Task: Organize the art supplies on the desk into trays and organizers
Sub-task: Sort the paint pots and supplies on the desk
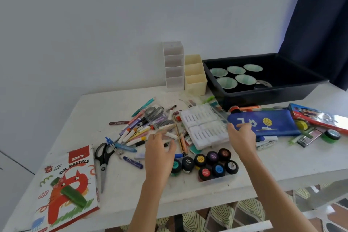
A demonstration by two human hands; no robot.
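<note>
Art supplies strewn over the desk (273,165), organizers at the back.
Markers (139,130) lie heaped left of a clear case (203,124); scissors (102,158) and a pastels box (66,184) lie front left. Black-lidded paint jars (205,164) stand upright, some in a clear tray (216,179). A blue pouch (263,122) lies to the right. A white organizer (174,66) and a cream organizer (194,75) stand touching, beside a black tray (263,92) holding five cups (235,75).

We are seeing bright, soft, even light washing over the white worktop (120,181), with only faint shadows gathering under the black tray (263,96). A bluish glow is edging the dark curtain (323,15), and glare is flashing off a glossy packet (335,120). The wide lens is bowing the worktop's edges; the fingers (157,135) of the left hand (160,152) are smearing slightly.
</note>
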